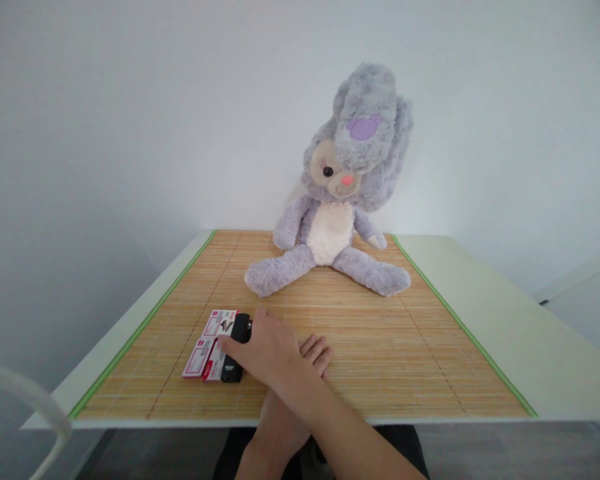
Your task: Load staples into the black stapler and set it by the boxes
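My right hand reaches across to the left and closes over a small black device lying on the bamboo mat. Its thumb rests at the device's far end and its fingers curl along the left side. Beside the device on the left lie two small red-and-white boxes, touching it. My left hand lies flat on the mat under my right forearm, with only its stretched fingers showing and nothing in them.
A grey plush bunny sits at the back of the mat against the white wall, legs spread forward. The mat covers most of a pale table. A white curved tube shows at the lower left.
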A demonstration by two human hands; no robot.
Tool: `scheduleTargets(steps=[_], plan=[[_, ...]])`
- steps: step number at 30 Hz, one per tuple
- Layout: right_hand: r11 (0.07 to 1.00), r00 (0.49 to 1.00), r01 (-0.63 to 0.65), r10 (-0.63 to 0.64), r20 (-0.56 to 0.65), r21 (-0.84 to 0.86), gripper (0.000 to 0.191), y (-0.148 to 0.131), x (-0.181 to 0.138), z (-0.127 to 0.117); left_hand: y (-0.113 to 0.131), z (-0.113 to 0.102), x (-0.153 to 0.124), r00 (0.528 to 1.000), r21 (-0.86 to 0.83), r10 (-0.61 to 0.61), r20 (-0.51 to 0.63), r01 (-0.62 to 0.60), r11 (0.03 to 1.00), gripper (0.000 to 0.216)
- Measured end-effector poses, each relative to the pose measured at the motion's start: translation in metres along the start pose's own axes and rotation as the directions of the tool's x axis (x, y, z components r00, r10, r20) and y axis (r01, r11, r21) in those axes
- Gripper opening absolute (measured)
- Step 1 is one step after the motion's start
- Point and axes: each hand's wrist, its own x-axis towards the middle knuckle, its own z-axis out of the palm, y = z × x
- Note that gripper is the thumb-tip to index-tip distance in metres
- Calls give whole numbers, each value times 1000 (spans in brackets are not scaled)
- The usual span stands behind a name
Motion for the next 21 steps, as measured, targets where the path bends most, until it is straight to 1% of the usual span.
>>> scheduleTargets(steps=[3,6,9,11,13,15,17,19,21], plan=[[999,999,36,-35,22,-33,71,-1,13,8,-4,-8,-2,994,-132,86,72,-76,988,57],[995,998,40,-36,43,-86,55,5,19,2,2,-19,-2,990,-237,97,100,-71,969,52],[987,998,56,-52,34,-150,36,22,18,-17,14,-33,-3,999,-315,6,43,8,949,39],[981,996,84,-80,26,-174,32,40,15,-37,20,-41,-4,999,-345,-42,-25,31,938,25],[978,995,97,-91,40,-186,27,61,10,-58,24,-47,-5,991,-356,-72,-116,27,934,19],[968,993,112,-102,54,-223,22,81,3,-77,24,-50,-4,968,-341,-147,-202,71,937,19],[956,989,150,-141,54,-252,15,98,-4,-93,24,-51,-2,934,-278,-252,-254,179,944,22],[940,973,232,-223,63,-250,10,111,-11,-104,24,-50,1,907,-163,-325,-268,290,943,30],[927,952,304,-292,87,-220,8,120,-16,-113,25,-48,2,907,-31,-335,-254,338,941,40]])
